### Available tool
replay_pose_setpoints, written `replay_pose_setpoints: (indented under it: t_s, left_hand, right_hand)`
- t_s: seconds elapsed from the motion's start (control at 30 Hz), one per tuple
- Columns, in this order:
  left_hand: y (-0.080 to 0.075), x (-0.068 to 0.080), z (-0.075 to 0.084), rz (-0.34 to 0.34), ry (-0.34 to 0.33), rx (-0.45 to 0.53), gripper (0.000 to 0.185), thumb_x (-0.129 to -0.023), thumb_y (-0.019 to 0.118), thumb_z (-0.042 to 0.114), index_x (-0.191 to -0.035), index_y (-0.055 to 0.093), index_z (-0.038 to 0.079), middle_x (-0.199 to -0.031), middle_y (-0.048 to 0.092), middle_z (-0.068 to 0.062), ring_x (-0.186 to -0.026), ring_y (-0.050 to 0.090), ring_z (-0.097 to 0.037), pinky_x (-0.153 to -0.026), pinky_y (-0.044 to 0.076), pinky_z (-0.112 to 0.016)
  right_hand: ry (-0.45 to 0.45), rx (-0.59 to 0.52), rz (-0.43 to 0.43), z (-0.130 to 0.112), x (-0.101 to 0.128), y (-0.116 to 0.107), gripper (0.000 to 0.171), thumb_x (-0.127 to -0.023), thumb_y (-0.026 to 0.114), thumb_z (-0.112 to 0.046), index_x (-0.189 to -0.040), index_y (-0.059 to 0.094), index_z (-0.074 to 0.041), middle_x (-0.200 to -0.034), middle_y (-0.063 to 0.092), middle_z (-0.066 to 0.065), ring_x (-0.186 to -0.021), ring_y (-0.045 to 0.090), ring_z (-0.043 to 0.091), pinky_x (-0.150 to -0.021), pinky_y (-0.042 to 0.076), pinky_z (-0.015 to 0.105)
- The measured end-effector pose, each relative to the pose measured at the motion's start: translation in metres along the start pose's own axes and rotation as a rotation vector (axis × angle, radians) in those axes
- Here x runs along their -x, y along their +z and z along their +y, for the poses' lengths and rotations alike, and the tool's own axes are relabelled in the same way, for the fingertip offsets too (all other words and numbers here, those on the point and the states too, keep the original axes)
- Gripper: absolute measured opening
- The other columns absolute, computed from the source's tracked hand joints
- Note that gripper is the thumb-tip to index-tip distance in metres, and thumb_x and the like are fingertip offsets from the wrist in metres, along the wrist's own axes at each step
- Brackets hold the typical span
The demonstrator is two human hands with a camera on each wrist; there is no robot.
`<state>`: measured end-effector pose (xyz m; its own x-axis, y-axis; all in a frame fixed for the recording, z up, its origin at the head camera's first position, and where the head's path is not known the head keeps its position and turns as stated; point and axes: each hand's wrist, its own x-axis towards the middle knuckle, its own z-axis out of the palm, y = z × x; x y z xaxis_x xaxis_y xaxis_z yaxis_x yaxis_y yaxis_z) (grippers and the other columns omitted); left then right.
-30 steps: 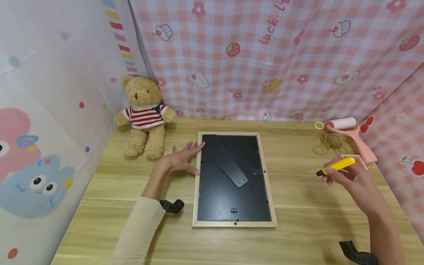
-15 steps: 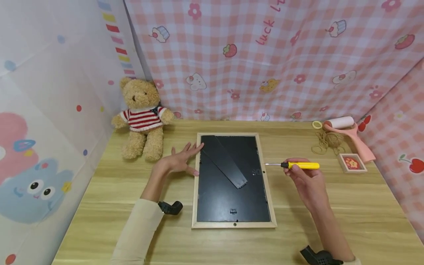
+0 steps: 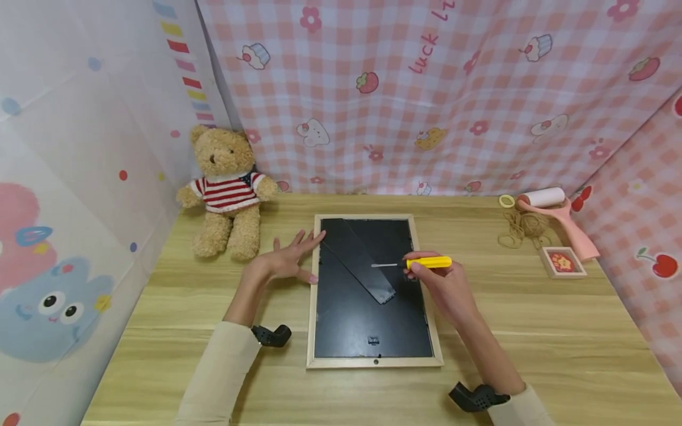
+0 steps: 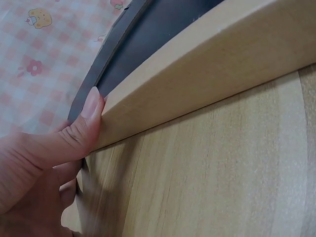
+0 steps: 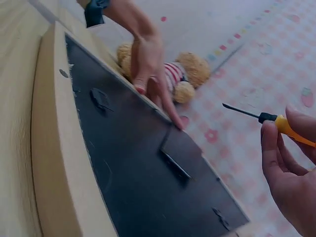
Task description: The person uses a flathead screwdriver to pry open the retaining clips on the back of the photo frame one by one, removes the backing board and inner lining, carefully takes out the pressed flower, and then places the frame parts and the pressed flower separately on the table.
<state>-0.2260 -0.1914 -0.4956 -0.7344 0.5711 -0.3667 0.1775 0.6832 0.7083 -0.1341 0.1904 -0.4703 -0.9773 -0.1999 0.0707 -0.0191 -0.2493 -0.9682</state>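
Observation:
A wooden picture frame (image 3: 375, 361) lies face down on the table, its black backing and stand strut (image 3: 359, 260) upward. My left hand (image 3: 290, 258) rests with straight fingers against the frame's left edge; its thumb (image 4: 89, 121) touches the wooden rim (image 4: 197, 74). My right hand (image 3: 434, 281) grips a yellow-handled screwdriver (image 3: 428, 262) over the frame's right side, its metal tip pointing left above the strut. In the right wrist view the screwdriver (image 5: 276, 123) hovers above the black backing (image 5: 143, 168).
A teddy bear (image 3: 226, 189) in a striped sweater sits at the back left. At the back right lie a pink lint roller (image 3: 554, 207), a tangle of twine (image 3: 524, 228), a tape ring (image 3: 506, 201) and a small framed tile (image 3: 563, 261). Fabric walls close in three sides.
My right hand has carried the screwdriver leftward from the table's right side to above the frame's backing. The left hand has stayed at the frame's left edge.

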Motion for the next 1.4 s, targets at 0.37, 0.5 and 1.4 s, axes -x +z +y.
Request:
replay_pose_setpoints:
  t_s: [0.37, 0.5, 1.4]
  left_hand:
    - [0.004, -0.017, -0.028, 0.005, 0.042, 0.025, 0.13, -0.083, 0.088, 0.062, -0.178, 0.003, 0.037, -0.184, -0.008, -0.014, -0.169, -0.022, -0.034, -0.116, -0.038, -0.072]
    - [-0.003, 0.004, 0.004, -0.01, 0.034, 0.033, 0.123, -0.091, 0.087, 0.048, -0.179, 0.003, 0.027, -0.183, -0.009, -0.02, -0.169, -0.021, -0.038, -0.118, -0.034, -0.075]
    - [0.002, -0.002, -0.008, 0.005, 0.027, 0.0, 0.123, -0.09, 0.086, 0.054, -0.179, 0.004, 0.029, -0.184, -0.008, -0.016, -0.169, -0.022, -0.033, -0.118, -0.037, -0.071]
  right_hand:
    - [0.141, 0.357, -0.142, 0.016, -0.041, 0.042, 0.033, -0.102, 0.079, -0.016, -0.132, 0.079, 0.0, -0.133, 0.078, 0.015, -0.119, 0.075, 0.028, -0.109, 0.056, 0.029]
    - [0.136, 0.415, -0.152, 0.021, -0.051, 0.054, 0.03, -0.1, 0.081, -0.017, -0.127, 0.082, -0.005, -0.131, 0.08, 0.01, -0.123, 0.071, 0.025, -0.114, 0.053, 0.041]
    - [-0.074, 0.737, -0.213, 0.031, -0.069, 0.087, 0.025, -0.097, 0.085, -0.017, -0.12, 0.085, -0.007, -0.116, 0.084, 0.009, -0.1, 0.074, 0.022, -0.085, 0.057, 0.027]
